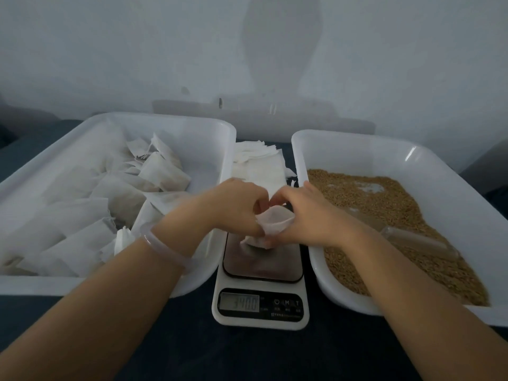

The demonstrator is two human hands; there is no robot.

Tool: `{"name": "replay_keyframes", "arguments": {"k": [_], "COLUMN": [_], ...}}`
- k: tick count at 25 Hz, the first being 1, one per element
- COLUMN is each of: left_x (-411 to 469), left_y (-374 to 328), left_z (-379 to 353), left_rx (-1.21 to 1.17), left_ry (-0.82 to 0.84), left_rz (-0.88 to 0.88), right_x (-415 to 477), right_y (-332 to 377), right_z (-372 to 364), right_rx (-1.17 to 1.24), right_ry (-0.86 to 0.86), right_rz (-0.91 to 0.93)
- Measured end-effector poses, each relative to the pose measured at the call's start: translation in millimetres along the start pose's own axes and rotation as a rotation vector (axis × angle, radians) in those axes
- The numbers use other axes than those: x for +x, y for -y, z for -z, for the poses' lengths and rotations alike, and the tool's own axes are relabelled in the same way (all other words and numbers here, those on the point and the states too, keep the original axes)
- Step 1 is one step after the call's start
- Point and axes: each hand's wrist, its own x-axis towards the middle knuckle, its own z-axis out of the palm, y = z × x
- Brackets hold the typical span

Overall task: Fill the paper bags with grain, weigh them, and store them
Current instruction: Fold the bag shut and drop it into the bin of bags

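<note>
Gently, left hand (239,207) and right hand (308,215), both pinching the small white paper bag (273,224) at six o'clock, should release it upright.

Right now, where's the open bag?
Head view, centre: the bag sits on the scale, gripped by left hand and right hand, between the left tray and grain tray.

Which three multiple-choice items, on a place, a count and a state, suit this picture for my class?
1. Where is the scale? A inside a tub; B between the left tub and the right tub; C on the floor.
2. How many tubs hold loose grain? A one; B two; C none.
3. The left hand and right hand: A lie flat; B hang idle; C both grip the paper bag.
1 B, tubs flank it; 2 A, only the right tub; 3 C, both clasp it.
</note>
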Motion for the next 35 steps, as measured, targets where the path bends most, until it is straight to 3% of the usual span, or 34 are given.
{"name": "replay_keyframes", "arguments": {"k": [3, 7, 35], "left_x": [-4.2, -6.1, -8.8], "left_y": [3.3, 3.5, 2.5], "left_z": [7.5, 9.9, 10.5], "left_rx": [-0.194, -0.242, -0.211], "left_ry": [-0.014, -0.036, -0.025], "left_rz": [0.01, -0.011, -0.016], "right_x": [-3.7, -4.6, -3.9], "right_y": [-2.8, -2.1, -1.5], "right_z": [3.0, 4.5, 2.7], "right_rx": [0.139, 0.145, 0.073], "right_ry": [-0.02, 0.009, -0.016], "right_rz": [-0.025, -0.034, 0.005]}}
